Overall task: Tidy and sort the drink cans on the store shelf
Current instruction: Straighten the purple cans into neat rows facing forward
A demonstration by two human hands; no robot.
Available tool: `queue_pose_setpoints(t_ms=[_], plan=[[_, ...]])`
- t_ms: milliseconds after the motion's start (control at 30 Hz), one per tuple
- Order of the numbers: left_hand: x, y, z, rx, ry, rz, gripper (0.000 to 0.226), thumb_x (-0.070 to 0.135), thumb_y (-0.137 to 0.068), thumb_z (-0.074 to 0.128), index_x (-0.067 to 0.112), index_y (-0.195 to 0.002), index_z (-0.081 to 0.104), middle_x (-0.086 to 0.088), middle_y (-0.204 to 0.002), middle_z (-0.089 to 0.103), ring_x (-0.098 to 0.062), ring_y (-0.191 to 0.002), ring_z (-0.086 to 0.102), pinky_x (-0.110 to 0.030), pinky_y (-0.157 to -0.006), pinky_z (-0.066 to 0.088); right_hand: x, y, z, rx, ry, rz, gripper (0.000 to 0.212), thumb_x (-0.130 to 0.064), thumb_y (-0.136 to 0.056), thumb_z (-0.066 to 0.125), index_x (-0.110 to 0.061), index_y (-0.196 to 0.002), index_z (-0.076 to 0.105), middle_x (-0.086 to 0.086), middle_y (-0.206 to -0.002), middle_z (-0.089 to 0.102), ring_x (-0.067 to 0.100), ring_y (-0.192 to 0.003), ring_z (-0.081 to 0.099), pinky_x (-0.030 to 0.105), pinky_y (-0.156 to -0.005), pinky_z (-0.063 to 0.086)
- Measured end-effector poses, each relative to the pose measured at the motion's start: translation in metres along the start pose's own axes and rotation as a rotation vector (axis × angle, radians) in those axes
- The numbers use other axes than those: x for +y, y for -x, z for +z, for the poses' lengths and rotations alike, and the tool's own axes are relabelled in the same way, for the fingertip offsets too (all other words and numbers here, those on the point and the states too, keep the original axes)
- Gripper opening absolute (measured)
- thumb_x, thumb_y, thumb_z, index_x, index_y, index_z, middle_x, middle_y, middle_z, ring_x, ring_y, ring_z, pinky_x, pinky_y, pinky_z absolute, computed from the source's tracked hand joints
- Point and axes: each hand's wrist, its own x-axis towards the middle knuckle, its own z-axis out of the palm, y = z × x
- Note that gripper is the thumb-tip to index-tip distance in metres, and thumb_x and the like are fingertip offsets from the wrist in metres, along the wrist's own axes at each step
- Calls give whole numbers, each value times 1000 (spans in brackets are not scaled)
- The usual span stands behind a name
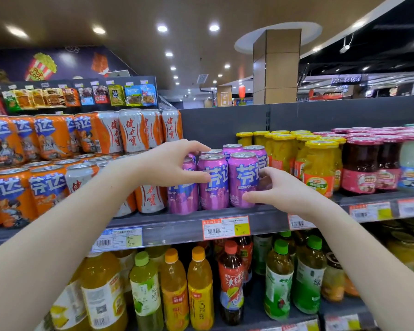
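Note:
Several purple drink cans [213,185] stand in a cluster on the dark shelf [182,223]. My left hand [170,167] curls around the leftmost front purple can [183,199], thumb on its front, fingers over its top. My right hand [280,191] presses its fingers against the right side of the front right purple can [243,180]. Orange cans [10,194] and white-and-orange cans [151,199] stand to the left, some stacked two high.
Jars of yellow fruit [319,168] and dark red jars [360,168] stand right of the purple cans. Bottled drinks [201,290] fill the shelf below. Price tags [226,226] line the shelf edge. Snack packets [116,95] hang above left.

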Motion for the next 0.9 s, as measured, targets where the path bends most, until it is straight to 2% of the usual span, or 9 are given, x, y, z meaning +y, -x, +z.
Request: queue_pose_setpoints(t_ms=[167, 333, 467, 533, 600, 700, 800, 833, 900], plan=[[-16, 12, -22, -133, -46, -100, 75, 64, -82, 72, 47, -148, 42, 20, -150, 44, -4, -121, 48, -29, -102, 43, 1, -4, -7, -54, -65, -25, 54, -38, -82, 83, -35, -129, 55, -12, -123, 69, 5, -110, 67, 38, -94, 59], [-19, 15, -13, -47, -16, -70, 74, 62, -82, 72, 42, -148, 45, 21, -152, 43, 0, -121, 43, -25, -100, 38, -1, -6, 2, -13, -90, -26, 59, -31, -85, 82, -28, -136, 53, -10, -124, 66, 7, -107, 67, 30, -82, 61], [-21, 18, -10, -16, 7, -58, 73, 62, -83, 72, 42, -148, 46, 21, -154, 43, -6, -135, 45, -26, -105, 39, -4, -5, 0, -13, 7, -34, 62, -37, -84, 82, -28, -138, 52, -12, -127, 65, 4, -110, 65, 30, -88, 58], [-22, 19, -10, -17, 13, -58, 73, 64, -82, 70, 42, -147, 47, 22, -153, 44, -6, -135, 47, -26, -104, 41, -8, -4, -14, -109, 128, -30, 57, -36, -84, 81, -32, -134, 54, -16, -123, 67, 1, -106, 66, 29, -90, 57], [-24, 19, -13, 13, 95, -64, 65, 66, -83, 67, 43, -142, 52, 23, -144, 52, -1, -124, 54, -25, -98, 48, -15, -6, -33, -145, 174, -22, 42, -20, -88, 75, -30, -126, 60, -15, -112, 73, 1, -97, 70, 25, -80, 58], [-28, 17, -19, 167, 217, -73, 40, 58, -92, 61, 39, -126, 64, 24, -118, 66, 5, -107, 63, -18, -84, 51, -31, -24, -58, 108, 151, -23, 29, -5, -90, 63, -21, -114, 66, -2, -104, 76, 14, -91, 73, 30, -68, 58], [-37, 5, -27, 263, 134, -65, 25, 44, -97, 63, 36, -120, 66, 23, -112, 66, 5, -102, 63, -16, -80, 49, -54, -55, -68, 221, 259, -38, 29, -19, -87, 71, -22, -115, 68, 1, -114, 72, 19, -99, 68, 37, -82, 58], [-39, 0, -29, 261, 105, -65, 24, 41, -97, 64, 36, -120, 66, 21, -112, 66, 4, -101, 63, -16, -79, 49, -60, -66, -68, 174, 347, -7, 35, -26, -86, 74, -20, -120, 66, 1, -118, 68, 20, -103, 64, 38, -85, 56], [-44, -11, -33, 232, 71, -77, 26, 38, -95, 67, 35, -122, 66, 18, -113, 67, 3, -100, 63, -13, -76, 47, -68, -87, -66, 18, 509, 118, 47, -40, -86, 76, -14, -122, 63, 1, -114, 66, 20, -100, 64, 35, -78, 54]])
